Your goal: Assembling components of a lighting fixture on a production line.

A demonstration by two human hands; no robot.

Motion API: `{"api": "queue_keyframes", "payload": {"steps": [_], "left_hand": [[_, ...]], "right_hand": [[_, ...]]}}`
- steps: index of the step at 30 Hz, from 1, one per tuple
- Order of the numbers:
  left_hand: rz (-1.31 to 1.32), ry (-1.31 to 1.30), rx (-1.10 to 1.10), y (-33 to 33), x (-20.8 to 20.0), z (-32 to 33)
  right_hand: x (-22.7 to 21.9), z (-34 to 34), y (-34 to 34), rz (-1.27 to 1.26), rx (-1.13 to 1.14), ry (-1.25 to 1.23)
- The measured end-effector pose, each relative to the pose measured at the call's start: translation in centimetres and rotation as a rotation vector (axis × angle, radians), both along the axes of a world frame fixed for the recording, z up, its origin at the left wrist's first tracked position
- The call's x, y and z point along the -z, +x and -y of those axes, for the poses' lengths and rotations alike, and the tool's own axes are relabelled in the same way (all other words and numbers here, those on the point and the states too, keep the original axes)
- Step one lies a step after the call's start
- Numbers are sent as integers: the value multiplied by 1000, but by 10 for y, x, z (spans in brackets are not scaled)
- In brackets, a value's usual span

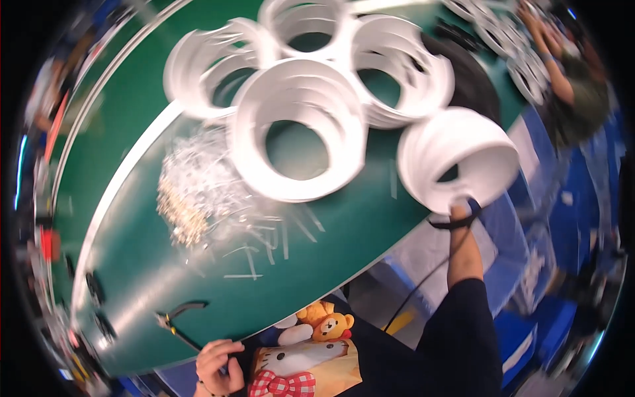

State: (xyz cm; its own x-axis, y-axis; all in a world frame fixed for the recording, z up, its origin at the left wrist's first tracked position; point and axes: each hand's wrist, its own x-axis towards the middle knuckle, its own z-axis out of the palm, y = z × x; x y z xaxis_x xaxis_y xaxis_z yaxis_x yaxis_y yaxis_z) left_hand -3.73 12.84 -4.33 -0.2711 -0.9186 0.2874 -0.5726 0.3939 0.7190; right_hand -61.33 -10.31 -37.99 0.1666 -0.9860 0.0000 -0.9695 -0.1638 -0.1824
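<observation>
At the right edge of the green table, my right hand (460,209) grips the lower rim of a tilted stack of white rings (423,155); its fingertips are partly hidden by the rim. A black strap with a cord circles that wrist. My left hand (219,365) is at the table's near edge, fingers loosely bent and apart, holding nothing. Close to it lie pliers (175,321) with dark and yellow handles. Farther in, a large stack of white rings (248,149) stands beside a heap of clear plastic strips (202,169) with yellowish ends.
More white ring stacks stand behind, at the left (182,73), middle (268,16) and right (440,79). A white rail (129,162) crosses the green table (317,251). At upper right a co-worker's arm (559,83) is near other white rings (529,76). Blue bins (522,341) stand below right.
</observation>
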Motion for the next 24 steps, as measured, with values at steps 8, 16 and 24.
{"api": "queue_keyframes", "payload": {"steps": [8,16,24], "left_hand": [[132,86,-214,-11,-10,6],[104,-5,-219,-20,-6,17],[159,-105,-229,-7,-11,0]], "right_hand": [[61,10,-68,-95,-141,-319],[109,-21,-87,-95,82,-668],[-12,-24,-28,89,459,135]]}}
